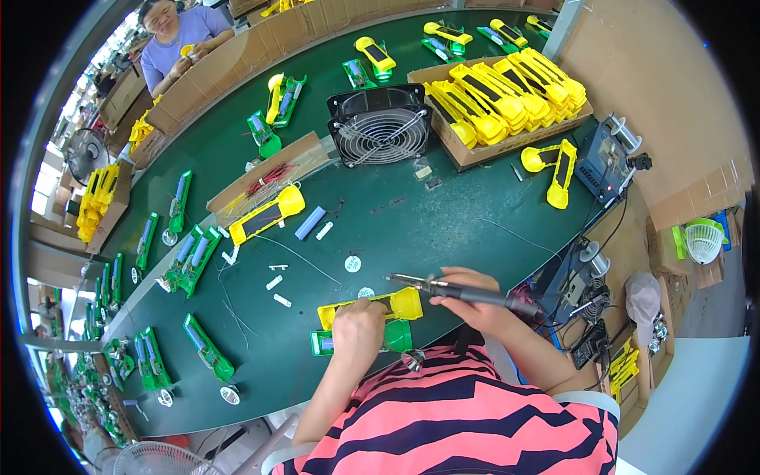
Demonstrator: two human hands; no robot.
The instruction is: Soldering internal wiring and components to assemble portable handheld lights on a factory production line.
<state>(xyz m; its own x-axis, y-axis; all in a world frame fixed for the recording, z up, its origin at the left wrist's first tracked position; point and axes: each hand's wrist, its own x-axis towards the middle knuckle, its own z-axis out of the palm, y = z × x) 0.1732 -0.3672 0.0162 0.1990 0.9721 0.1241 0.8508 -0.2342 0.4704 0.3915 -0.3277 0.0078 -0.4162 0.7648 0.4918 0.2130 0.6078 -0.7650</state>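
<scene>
My right hand (476, 305) is closed around a soldering iron (475, 294), its dark handle to the right and metal tip pointing left. Below that tip lies a yellow casing part (406, 303) with a dark panel. My left hand (358, 326) is closed over this part, fingertips pressed against its middle; anything pinched beneath them is hidden. Under it and closer to me sits a green lamp housing (398, 336) with a blue cell at its left end. A round reflector (412, 359) rests beside the housing, against my striped top.
Several green housings (207, 348) line the left side. A black fan (381, 131) and a carton of yellow casings (467, 158) stand at the back. Soldering stations (606, 170) with cables occupy the right. A loose blue cell (310, 223) lies mid-table. Another person (178, 43) sits beyond the cardboard wall.
</scene>
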